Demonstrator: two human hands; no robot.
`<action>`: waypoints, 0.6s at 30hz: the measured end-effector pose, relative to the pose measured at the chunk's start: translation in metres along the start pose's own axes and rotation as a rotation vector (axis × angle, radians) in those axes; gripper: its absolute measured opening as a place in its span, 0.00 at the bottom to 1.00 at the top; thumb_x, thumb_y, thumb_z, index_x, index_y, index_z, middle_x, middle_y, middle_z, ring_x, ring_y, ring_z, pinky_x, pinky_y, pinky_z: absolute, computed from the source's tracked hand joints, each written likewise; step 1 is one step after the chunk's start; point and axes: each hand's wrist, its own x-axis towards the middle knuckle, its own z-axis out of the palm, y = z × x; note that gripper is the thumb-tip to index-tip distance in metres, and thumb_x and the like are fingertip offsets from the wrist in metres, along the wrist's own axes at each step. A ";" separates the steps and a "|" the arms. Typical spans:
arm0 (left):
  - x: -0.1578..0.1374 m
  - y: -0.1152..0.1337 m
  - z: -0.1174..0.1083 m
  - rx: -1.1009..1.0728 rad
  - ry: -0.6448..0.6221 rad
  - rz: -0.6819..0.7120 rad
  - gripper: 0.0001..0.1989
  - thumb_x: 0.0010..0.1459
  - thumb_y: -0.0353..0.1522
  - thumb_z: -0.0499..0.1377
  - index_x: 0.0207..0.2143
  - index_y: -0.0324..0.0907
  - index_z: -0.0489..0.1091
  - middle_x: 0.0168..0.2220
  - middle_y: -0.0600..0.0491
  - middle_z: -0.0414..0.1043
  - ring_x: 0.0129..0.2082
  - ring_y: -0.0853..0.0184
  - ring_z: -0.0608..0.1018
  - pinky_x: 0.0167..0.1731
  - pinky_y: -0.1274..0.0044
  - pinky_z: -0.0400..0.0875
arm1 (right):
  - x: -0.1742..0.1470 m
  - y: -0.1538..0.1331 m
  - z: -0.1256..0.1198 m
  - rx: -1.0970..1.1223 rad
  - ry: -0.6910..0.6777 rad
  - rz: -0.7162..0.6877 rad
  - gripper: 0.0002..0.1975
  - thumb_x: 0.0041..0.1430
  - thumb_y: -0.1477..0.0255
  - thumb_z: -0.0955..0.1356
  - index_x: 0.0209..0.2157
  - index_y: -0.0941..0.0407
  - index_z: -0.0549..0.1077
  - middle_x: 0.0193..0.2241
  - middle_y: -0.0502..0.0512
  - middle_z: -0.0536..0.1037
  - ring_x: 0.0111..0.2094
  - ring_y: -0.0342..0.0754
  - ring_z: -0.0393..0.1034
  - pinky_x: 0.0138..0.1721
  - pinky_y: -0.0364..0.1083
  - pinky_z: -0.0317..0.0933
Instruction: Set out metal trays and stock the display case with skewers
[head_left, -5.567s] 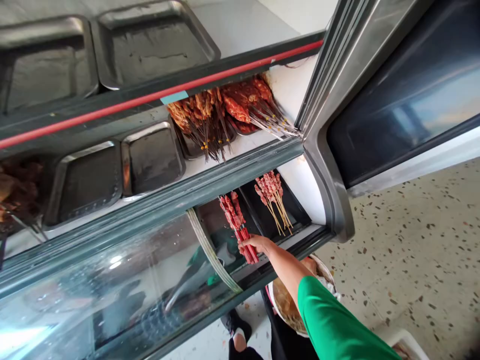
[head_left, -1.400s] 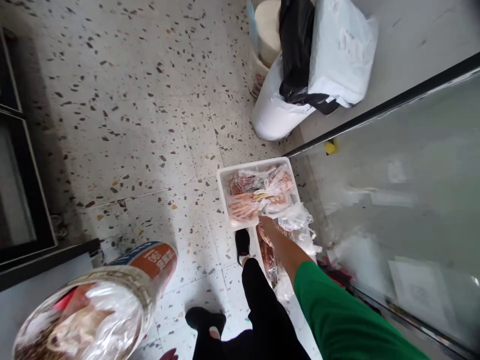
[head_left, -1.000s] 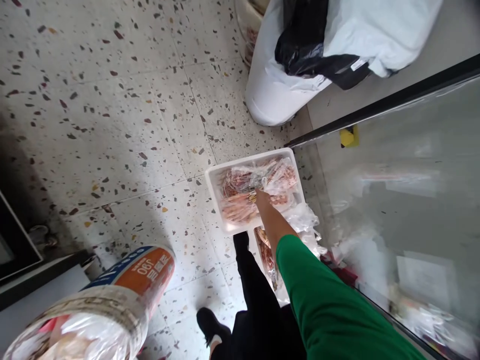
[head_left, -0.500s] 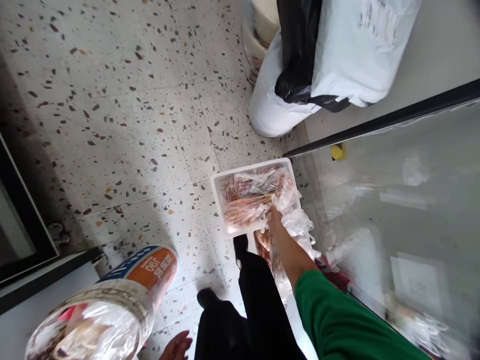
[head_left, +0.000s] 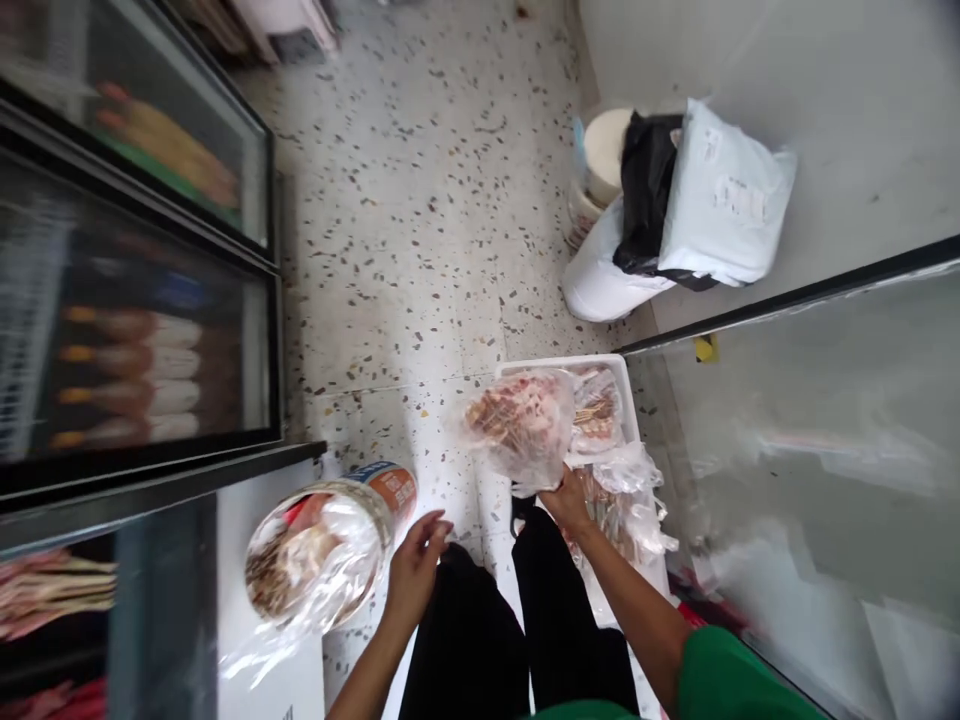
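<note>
My right hand (head_left: 568, 500) is closed on the edge of a clear plastic bag (head_left: 521, 420) of pinkish-red meat pieces, somewhat blurred. The bag hangs above the left part of a white tray (head_left: 632, 395) on the floor and hides that part. More bagged meat skewers (head_left: 598, 410) lie in the tray. Nearer to me, a second lot of bagged skewers (head_left: 611, 515) sits beside my right forearm. My left hand (head_left: 420, 560) is empty, its fingers loosely bent and apart, just right of a round bucket (head_left: 382, 500) holding plastic-wrapped food.
Glass-doored fridges (head_left: 277, 350) line the left side. At the right back stand a white sack (head_left: 600, 280), a black bag (head_left: 645, 190), a white parcel (head_left: 724, 200) and a round tub (head_left: 607, 150). A glass panel (head_left: 825, 430) runs along the right. Speckled tiles (head_left: 390, 250) cover the floor.
The bag of meat has come up out of the tray in my right hand and moved left. My left hand has risen further into view beside the bucket. The view has shifted.
</note>
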 end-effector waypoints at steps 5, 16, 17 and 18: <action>-0.051 0.072 -0.065 -0.201 0.279 0.318 0.28 0.52 0.43 0.60 0.52 0.40 0.61 0.45 0.45 0.70 0.46 0.61 0.73 0.42 0.71 0.73 | -0.064 -0.089 0.005 -0.017 -0.130 -0.155 0.11 0.42 0.71 0.65 0.32 0.55 0.71 0.24 0.52 0.75 0.27 0.49 0.69 0.30 0.45 0.63; -0.236 0.089 -0.226 0.013 0.746 0.633 0.10 0.54 0.38 0.59 0.34 0.42 0.74 0.31 0.53 0.73 0.29 0.68 0.73 0.33 0.77 0.67 | -0.217 -0.256 -0.008 0.082 -0.821 -0.380 0.14 0.37 0.74 0.63 0.31 0.56 0.68 0.23 0.50 0.70 0.26 0.47 0.65 0.27 0.43 0.60; -0.255 0.087 -0.236 0.010 0.807 0.657 0.09 0.54 0.37 0.59 0.31 0.42 0.74 0.31 0.53 0.73 0.30 0.68 0.73 0.32 0.77 0.67 | -0.227 -0.268 -0.010 0.069 -0.929 -0.380 0.15 0.38 0.73 0.64 0.34 0.56 0.68 0.25 0.50 0.71 0.27 0.47 0.66 0.28 0.43 0.61; -0.273 0.084 -0.244 0.008 0.879 0.680 0.09 0.54 0.37 0.58 0.29 0.42 0.73 0.32 0.52 0.73 0.31 0.68 0.73 0.32 0.77 0.67 | -0.237 -0.279 -0.011 0.053 -1.036 -0.384 0.16 0.40 0.72 0.65 0.36 0.57 0.68 0.26 0.50 0.71 0.28 0.46 0.66 0.29 0.43 0.61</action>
